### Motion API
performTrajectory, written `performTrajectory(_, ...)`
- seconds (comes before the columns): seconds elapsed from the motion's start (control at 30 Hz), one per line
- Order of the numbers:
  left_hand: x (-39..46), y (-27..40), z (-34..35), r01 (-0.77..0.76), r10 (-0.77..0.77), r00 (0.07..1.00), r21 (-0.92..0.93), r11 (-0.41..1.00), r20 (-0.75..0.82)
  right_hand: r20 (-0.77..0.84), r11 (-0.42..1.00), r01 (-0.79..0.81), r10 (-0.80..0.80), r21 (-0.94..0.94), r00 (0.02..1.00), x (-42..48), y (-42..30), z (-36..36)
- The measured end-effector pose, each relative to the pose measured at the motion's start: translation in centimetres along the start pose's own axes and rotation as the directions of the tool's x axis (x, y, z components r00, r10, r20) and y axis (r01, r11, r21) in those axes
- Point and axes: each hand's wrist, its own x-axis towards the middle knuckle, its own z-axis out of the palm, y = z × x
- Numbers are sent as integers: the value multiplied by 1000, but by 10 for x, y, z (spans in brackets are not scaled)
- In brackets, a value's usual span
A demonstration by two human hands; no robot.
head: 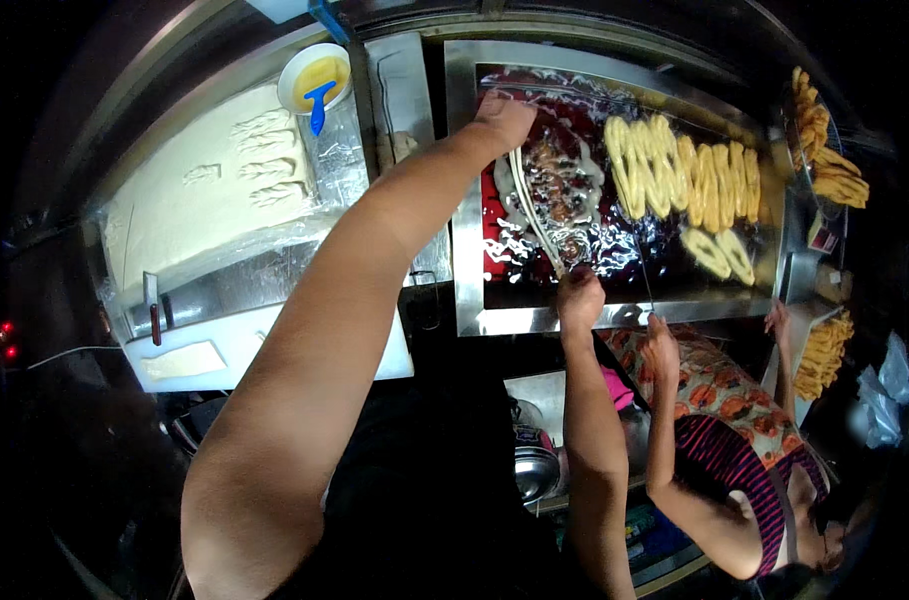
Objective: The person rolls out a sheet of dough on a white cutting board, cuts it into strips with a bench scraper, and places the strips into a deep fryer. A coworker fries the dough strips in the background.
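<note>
My left hand [508, 120] and my right hand [582, 296] hold the two ends of a long, thin strip of pale dough [531, 206], stretched above the dark oil of a wide metal fryer [469, 300]. My left hand is near the fryer's far left corner, my right hand by its near rim. Bubbles and foam spread in the oil beside the strip. To the right float several pale yellow dough sticks [642, 165] and more golden ones [713, 184]. Two paler, looped dough pieces [706, 251] lie nearer the front rim.
A co-worker [732, 450] at the right holds a thin stick [644, 274] over the oil. Fried dough fills a rack [811, 127] and a tray [822, 360]. At left are a dough slab [176, 187], a bowl with a blue brush [318, 109], a knife [154, 315] and a white board [237, 371].
</note>
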Motion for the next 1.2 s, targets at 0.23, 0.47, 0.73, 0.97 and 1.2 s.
performTrajectory(0.23,15,2,44,-76,54,992,205,976,111,177,927,104,-42,-359,983,24,12,45)
performTrajectory(0.47,-54,35,-4,-213,176,965,-191,958,-193,283,985,61,-12,-162,959,15,3,-1)
performTrajectory(0.73,-312,-155,-65,11,-736,611,-927,376,-291,286,783,-109,-91,613,954,-120,40,-51)
performTrajectory(0.97,-412,-443,-56,625,-972,225,-755,198,-68,434,751,-238,-71,616,898,-197,-1,2)
performTrajectory(1.2,-356,-461,-36,484,-768,618,-691,538,-165,429,823,-77,-211,562,878,-217,-75,38)
